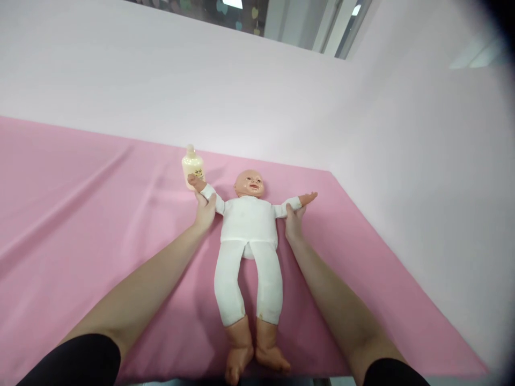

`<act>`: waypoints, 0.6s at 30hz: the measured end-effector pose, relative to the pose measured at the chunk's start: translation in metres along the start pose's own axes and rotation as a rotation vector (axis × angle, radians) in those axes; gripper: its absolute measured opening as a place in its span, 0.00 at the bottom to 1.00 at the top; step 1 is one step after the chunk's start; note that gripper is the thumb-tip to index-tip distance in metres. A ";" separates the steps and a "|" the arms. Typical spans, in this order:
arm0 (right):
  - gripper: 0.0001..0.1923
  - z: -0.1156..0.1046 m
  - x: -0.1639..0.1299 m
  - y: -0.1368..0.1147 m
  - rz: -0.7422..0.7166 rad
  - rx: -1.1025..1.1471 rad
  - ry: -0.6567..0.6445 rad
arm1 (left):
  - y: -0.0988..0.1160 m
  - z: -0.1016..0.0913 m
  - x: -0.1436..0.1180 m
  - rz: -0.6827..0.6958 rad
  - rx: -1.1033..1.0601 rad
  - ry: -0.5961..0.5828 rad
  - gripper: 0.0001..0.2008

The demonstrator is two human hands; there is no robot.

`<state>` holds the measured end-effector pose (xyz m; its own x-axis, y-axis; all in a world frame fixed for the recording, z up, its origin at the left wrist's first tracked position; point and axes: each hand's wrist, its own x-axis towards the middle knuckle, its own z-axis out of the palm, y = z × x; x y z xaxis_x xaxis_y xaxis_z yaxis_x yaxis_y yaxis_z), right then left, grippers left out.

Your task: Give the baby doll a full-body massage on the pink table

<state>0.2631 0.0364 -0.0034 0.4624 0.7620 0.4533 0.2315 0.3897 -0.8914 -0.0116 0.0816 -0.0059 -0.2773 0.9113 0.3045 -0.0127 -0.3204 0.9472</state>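
Note:
A baby doll [249,220] with a white cloth body lies on its back, its head away from me and its feet near the front edge. Both of its arms are spread out to the sides. My left hand [205,212] grips the doll's arm on the left, thumb on top and the other fingers mostly hidden beneath. On the other side, my right hand [294,222] is closed round the doll's other forearm, just below its hand. Behind the doll's left-side hand stands a cream-coloured pump bottle [193,163] with a dark print on its front.
A pink cloth [100,214] with some creases covers the surface under the doll. White walls [201,91] rise along the back and the right side. Beyond the back wall, a window [241,19] shows at the top.

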 end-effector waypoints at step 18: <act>0.34 0.006 -0.011 -0.011 -0.223 -0.156 -0.208 | 0.011 0.003 -0.010 0.385 0.364 -0.264 0.31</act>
<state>0.2499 0.0268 0.0014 0.2050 0.7621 0.6141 0.4431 0.4872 -0.7525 -0.0059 0.0701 0.0015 0.0521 0.7957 0.6034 0.3850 -0.5735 0.7231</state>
